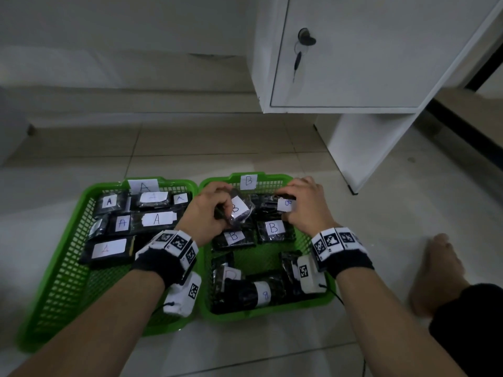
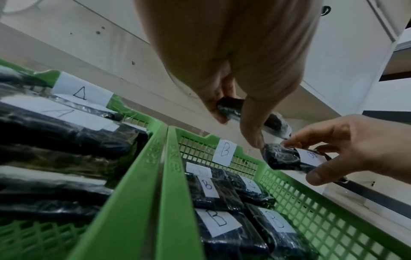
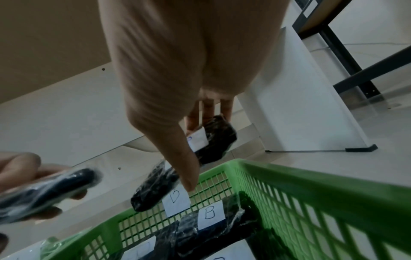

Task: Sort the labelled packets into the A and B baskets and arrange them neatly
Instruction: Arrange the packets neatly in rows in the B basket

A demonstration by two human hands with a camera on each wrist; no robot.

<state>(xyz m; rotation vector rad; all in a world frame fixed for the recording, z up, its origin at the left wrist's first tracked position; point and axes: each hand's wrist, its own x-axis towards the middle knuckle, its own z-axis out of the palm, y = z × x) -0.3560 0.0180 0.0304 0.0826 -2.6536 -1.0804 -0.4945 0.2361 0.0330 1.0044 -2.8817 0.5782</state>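
Observation:
Two green baskets sit side by side on the floor. The A basket (image 1: 89, 202) on the left holds several dark packets with white A labels. The B basket (image 1: 261, 261) on the right holds several B packets. Over the far part of the B basket, my left hand (image 1: 223, 208) grips a tilted, B-labelled packet (image 1: 239, 210); in the left wrist view its dark end (image 2: 231, 107) shows between thumb and fingers. My right hand (image 1: 285, 202) pinches another B packet (image 1: 275, 204) by its label end, lifted above the basket (image 3: 215, 139).
Two B packets (image 1: 273, 229) lie flat in a row under my hands. Others lie loosely in the basket's near part (image 1: 258, 293). A white cabinet (image 1: 353, 50) with a key in its lock stands behind. A bare foot (image 1: 438, 270) rests on the tiled floor at the right.

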